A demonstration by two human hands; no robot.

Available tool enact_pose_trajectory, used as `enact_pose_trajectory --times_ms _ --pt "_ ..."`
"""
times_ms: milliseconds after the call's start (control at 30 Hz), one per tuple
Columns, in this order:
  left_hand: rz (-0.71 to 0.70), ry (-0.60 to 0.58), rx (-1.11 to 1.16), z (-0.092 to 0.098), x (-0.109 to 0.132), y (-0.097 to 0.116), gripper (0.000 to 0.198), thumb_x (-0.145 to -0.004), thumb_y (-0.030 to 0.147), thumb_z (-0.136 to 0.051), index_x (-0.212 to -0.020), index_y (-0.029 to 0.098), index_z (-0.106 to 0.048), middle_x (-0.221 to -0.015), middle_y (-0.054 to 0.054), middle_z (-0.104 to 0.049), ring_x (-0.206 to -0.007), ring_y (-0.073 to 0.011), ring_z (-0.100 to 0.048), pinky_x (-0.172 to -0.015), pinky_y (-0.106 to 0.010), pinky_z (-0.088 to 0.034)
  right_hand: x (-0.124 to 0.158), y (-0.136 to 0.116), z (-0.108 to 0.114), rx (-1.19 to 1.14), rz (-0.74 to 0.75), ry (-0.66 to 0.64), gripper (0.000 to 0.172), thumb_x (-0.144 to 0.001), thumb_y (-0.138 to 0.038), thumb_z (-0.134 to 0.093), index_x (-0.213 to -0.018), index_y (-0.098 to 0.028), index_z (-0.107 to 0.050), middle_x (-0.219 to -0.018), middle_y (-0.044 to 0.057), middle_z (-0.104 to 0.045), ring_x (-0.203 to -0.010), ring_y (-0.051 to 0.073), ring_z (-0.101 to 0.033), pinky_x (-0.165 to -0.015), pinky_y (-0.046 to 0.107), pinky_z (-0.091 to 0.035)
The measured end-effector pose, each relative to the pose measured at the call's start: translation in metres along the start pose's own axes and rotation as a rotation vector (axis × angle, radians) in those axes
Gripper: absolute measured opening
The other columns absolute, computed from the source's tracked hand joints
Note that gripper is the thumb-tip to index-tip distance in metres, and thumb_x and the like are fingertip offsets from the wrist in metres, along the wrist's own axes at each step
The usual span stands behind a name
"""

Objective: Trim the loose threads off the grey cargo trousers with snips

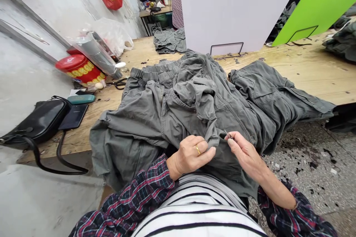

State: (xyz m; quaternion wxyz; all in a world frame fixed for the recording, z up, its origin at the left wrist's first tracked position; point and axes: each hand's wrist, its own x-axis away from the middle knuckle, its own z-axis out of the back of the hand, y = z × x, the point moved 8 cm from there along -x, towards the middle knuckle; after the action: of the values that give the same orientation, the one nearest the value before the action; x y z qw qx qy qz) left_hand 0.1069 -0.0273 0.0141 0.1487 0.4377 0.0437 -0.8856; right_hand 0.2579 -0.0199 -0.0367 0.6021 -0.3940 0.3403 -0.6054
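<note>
Grey trousers (144, 118) with an elastic waistband and a zip fly lie spread over the table edge and my lap. My left hand (191, 155), with a gold ring on one finger, is closed on a bunched fold of the trousers. Just right of that fold, my right hand (244, 152) pinches a small dark thing between thumb and forefinger. A thin tip seems to point from it towards the cloth, but its kind is too small to tell. More folded grey trousers (258, 85) rest to the right, touching the first pair.
At left are a black handbag (41, 122), a phone (73, 116), a teal case (81, 99), black-handled scissors (119, 83) and a red tin (80, 68). White (236, 7) and green (319, 11) panels stand behind. Dark scraps litter the floor at right.
</note>
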Motion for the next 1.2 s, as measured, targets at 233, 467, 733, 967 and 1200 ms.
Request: enact_pose_trajectory --times_ms 233,467,733,967,1200 --pt "-0.012 -0.089 0.166 -0.017 -0.004 0.021 0.011 -0.076 0.013 -0.057 -0.086 0.015 -0.059 -0.071 -0.003 -0.058 -0.071 -0.0147 -0.055 -0.062 -0.027 -0.045 0.002 0.016 -0.028 -0.543 -0.179 0.012 0.032 -0.075 -0.047 -0.060 -0.074 -0.018 -0.048 -0.064 -0.005 -0.039 -0.055 0.007 -0.033 -0.049 0.020 -0.031" --pt "1.051 -0.172 0.740 -0.046 0.030 -0.040 0.029 -0.074 0.034 -0.062 -0.094 0.013 -0.060 -0.086 -0.006 -0.060 -0.076 -0.0146 -0.055 -0.068 -0.025 -0.045 -0.002 0.024 -0.031 -0.841 -0.227 0.022 0.037 -0.066 -0.045 -0.070 -0.068 -0.018 -0.044 -0.056 -0.009 -0.030 -0.044 0.003 -0.017 -0.041 0.019 -0.018" --pt "1.411 -0.127 1.270 -0.072 0.033 -0.049 0.032 -0.073 0.044 -0.060 -0.070 0.013 -0.055 -0.057 0.005 -0.044 -0.051 -0.0054 -0.034 -0.050 -0.019 -0.028 -0.003 0.001 0.019 0.312 0.231 0.236 0.028 -0.084 -0.044 -0.050 -0.093 -0.018 -0.056 -0.082 0.005 -0.059 -0.073 0.017 -0.050 -0.070 0.032 -0.037" --pt "1.311 -0.177 1.130 -0.066 0.028 -0.050 0.031 -0.075 0.043 -0.059 -0.070 0.012 -0.054 -0.061 0.004 -0.043 -0.055 -0.0062 -0.034 -0.052 -0.020 -0.028 -0.001 -0.029 0.016 0.819 0.455 0.245 0.027 -0.092 -0.035 -0.036 -0.092 -0.015 -0.055 -0.080 0.006 -0.058 -0.075 0.018 -0.052 -0.078 0.035 -0.033" --pt "1.249 -0.226 1.073 -0.063 0.022 -0.053 0.031 -0.074 0.043 -0.058 -0.069 0.013 -0.055 -0.060 0.004 -0.042 -0.055 -0.0068 -0.035 -0.052 -0.020 -0.028 -0.014 0.009 0.012 0.204 0.142 0.055 0.031 -0.091 -0.042 -0.034 -0.075 -0.021 -0.050 -0.064 -0.001 -0.050 -0.058 0.013 -0.045 -0.061 0.028 -0.034"
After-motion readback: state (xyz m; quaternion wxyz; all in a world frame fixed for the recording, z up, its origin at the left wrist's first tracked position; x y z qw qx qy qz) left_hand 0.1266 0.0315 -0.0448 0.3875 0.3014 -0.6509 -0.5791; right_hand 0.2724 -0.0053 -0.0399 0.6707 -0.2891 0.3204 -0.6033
